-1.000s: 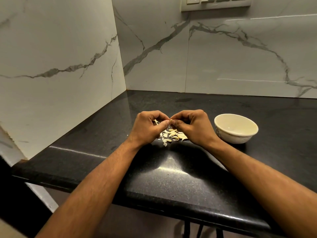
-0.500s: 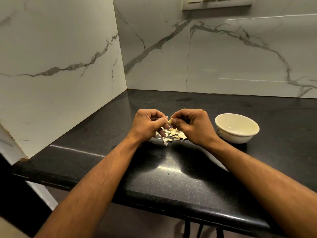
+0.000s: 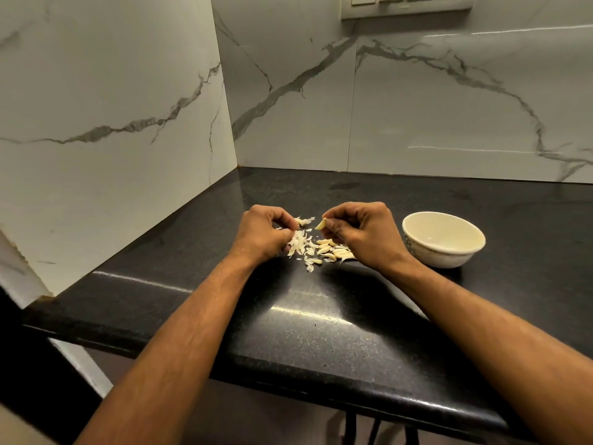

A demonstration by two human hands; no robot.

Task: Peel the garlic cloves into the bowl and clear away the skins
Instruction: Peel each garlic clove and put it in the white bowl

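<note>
Two bare hands are at work over a black speckled table (image 3: 321, 316) set into a corner of white, grey-veined marble wall (image 3: 112, 91). The right hand (image 3: 362, 234) is curled nearly closed, its thumb and forefinger pinching one garlic clove (image 3: 321, 224); the clove is pale yellow, smooth and slightly curved, with its tip projecting leftward clear of the fingers. The left hand (image 3: 263, 234) is likewise curled, fingertips drawn together and turned down at the left edge of the heap; a scrap of whitish skin (image 3: 303, 220) shows just beside its fingertips, but whether it is actually gripped cannot be told. The two hands stand apart, with a gap between them. Below that gap, on the table, lies a loose heap: thin, papery white skins (image 3: 298, 244) toward the left, and several pale yellow cloves (image 3: 327, 247) toward the right, partly under the right hand. The pieces are small and overlap, so no count is possible. A cream-coloured bowl (image 3: 414, 242) stands upright on the table to the right of the right hand, near the wrist but not touching it; the visible part of its inside shows no cloves. A switch plate (image 3: 407, 4) is fixed high on the back wall.
</note>
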